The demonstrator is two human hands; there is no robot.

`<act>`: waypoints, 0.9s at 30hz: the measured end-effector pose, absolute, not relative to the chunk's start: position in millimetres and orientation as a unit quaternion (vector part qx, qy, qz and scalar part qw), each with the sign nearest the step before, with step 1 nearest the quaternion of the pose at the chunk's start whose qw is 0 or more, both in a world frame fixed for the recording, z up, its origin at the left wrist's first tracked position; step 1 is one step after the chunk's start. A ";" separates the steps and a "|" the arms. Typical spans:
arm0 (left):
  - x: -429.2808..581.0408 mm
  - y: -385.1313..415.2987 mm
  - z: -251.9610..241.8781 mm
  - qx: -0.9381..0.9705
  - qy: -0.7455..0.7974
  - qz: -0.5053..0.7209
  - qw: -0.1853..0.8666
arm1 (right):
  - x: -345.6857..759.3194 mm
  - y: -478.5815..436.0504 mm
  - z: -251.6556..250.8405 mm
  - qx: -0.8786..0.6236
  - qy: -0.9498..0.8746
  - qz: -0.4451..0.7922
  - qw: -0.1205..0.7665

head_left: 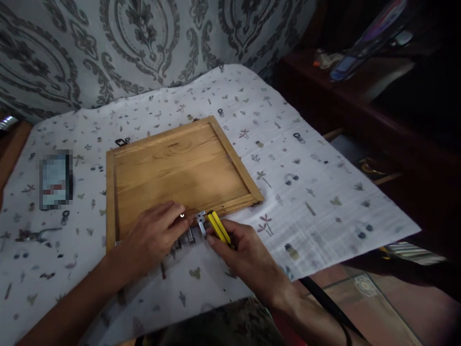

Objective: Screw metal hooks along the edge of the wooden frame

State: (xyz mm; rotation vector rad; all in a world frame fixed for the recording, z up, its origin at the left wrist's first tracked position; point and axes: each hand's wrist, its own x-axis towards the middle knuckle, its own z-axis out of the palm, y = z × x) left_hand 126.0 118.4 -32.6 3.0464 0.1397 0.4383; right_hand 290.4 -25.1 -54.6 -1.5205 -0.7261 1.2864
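A wooden panel with a raised frame (169, 168) lies on the patterned cloth. My left hand (153, 233) lies over the panel's near edge, thumb and forefinger close together. Between those fingertips is a tiny shiny bit (182, 216), too small to name. My right hand (245, 250) grips a yellow-and-black handled tool (219, 228) just off the same edge. Beside it, at the right fingertips, a small silver metal piece with holes (200, 220) meets the frame; whether it is part of the tool I cannot tell. More metal parts (189, 236) show partly below my left fingers.
A pixelated phone-like object (55, 180) lies at the left, with a metal tool (38, 235) nearer me. White printed cloth (324, 206) covers the table, whose edge drops off at right. Dark wooden furniture (324, 91) stands at the back right. Behind hangs a patterned curtain (144, 43).
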 end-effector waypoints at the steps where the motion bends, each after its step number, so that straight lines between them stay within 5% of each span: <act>1: 126.1 118.5 -32.1 0.989 0.045 0.139 0.028 | 292.9 -25.6 -53.8 -0.628 -0.294 0.522 0.496; 6: 124.6 118.5 -33.1 0.990 0.042 0.133 0.024 | 302.3 -27.9 -46.9 -0.639 -0.334 0.450 0.528; 27: 120.3 120.9 -39.8 0.986 0.064 0.126 0.084 | 306.0 -27.8 -49.2 -0.669 -0.507 0.344 0.421</act>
